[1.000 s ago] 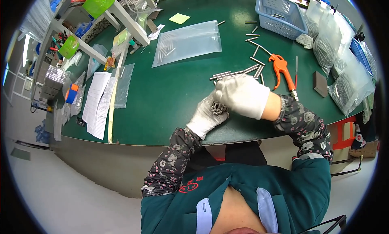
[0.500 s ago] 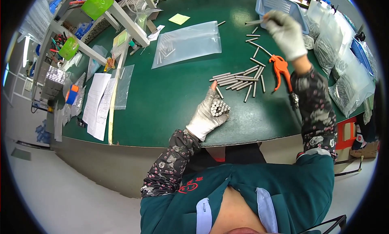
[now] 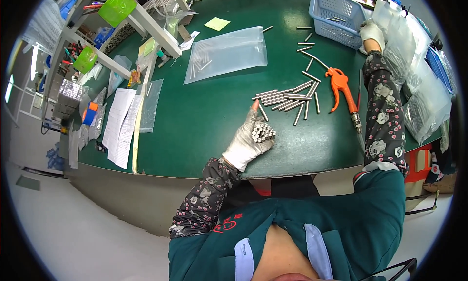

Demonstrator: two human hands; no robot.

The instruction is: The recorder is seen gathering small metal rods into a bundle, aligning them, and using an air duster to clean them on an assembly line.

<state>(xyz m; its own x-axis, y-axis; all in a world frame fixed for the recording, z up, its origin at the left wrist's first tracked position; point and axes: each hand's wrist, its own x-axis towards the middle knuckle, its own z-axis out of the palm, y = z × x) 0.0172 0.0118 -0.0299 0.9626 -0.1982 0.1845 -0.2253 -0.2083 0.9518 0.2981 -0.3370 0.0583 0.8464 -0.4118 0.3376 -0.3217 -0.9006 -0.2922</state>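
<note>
My left hand (image 3: 245, 142), in a white glove with a bare fingertip showing, is wrapped around a bundle of short steel pins (image 3: 263, 132), their round ends facing up. Just beyond it lies a loose pile of the same steel pins (image 3: 292, 98) on the green table. At the upper right my right hand (image 3: 373, 33), also gloved, is between the blue basket (image 3: 336, 33) and some clear plastic bags. Its fingers are mostly hidden, so whether it holds anything does not show. A few pins lie inside the basket.
An orange air blow gun (image 3: 340, 86) with its hose lies right of the pile. Farther back is a clear plastic bag (image 3: 234, 49) with pins in it. Filled bags (image 3: 421, 105) line the right edge. Papers (image 3: 117, 125) and a white rack (image 3: 151, 20) stand left.
My right hand has moved right, from above the table beside a single pin to the far side of the basket. My left hand keeps its bundle and has hardly moved.
</note>
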